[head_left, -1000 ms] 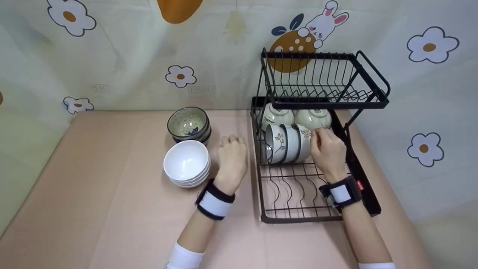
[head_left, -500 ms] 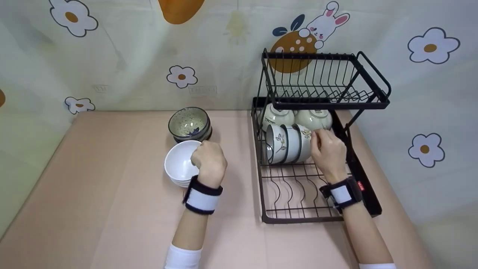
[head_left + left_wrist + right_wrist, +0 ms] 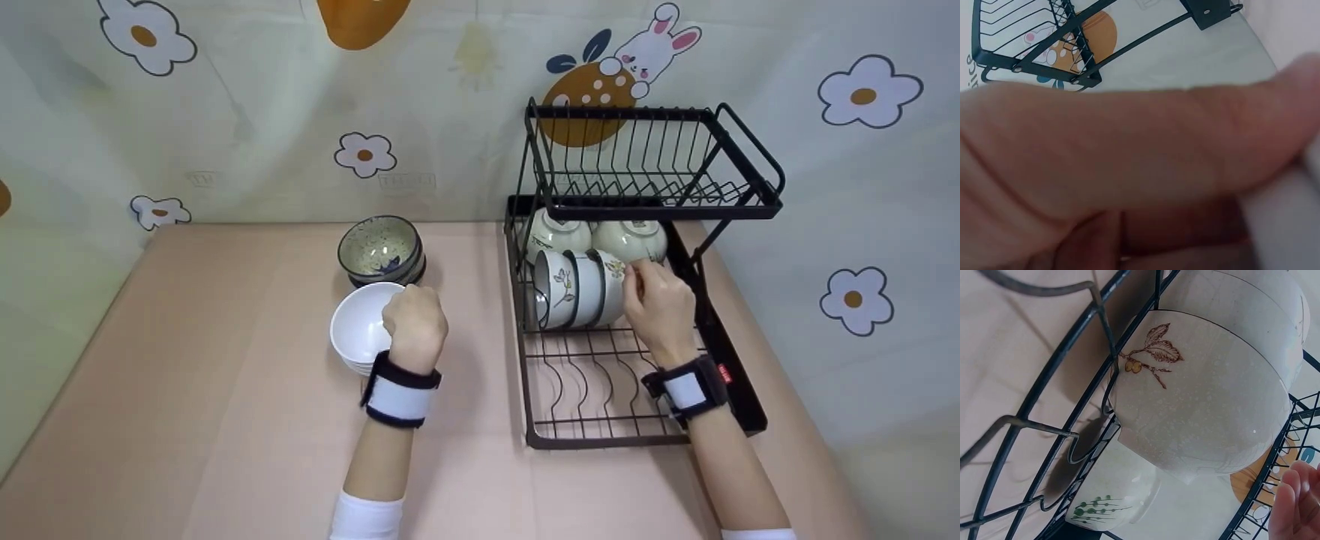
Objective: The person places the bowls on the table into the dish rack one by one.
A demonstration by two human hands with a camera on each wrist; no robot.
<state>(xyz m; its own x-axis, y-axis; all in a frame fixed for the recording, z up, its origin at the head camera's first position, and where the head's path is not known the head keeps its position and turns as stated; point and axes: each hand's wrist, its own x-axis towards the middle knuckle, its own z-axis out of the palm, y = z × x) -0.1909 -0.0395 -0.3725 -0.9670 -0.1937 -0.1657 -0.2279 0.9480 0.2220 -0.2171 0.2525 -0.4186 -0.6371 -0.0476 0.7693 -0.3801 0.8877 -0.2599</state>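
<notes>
Several white bowls are stacked on the table; the top white bowl (image 3: 361, 324) faces up. My left hand (image 3: 416, 322) is at its right rim and pinches it, with the thumb (image 3: 1174, 140) large in the left wrist view beside a white surface. The fingers on the bowl are partly hidden. My right hand (image 3: 661, 304) hovers in the dish rack (image 3: 600, 442), at the right of a row of patterned bowls (image 3: 589, 289) standing on edge. Its fingers (image 3: 1286, 506) are loosely bent and hold nothing; a gap to the patterned bowl shows in the right wrist view.
Behind the white stack are dark speckled bowls (image 3: 379, 250). Two pale bowls (image 3: 628, 238) sit upside down at the rack's back, under the black upper tier (image 3: 660, 214). Wire dividers line the rack's front. A patterned cloth (image 3: 262, 112) hangs behind the table (image 3: 187, 375).
My left hand has moved left from the bare table onto the right rim of the white bowls and its fingers have closed there. The right hand has stayed in place.
</notes>
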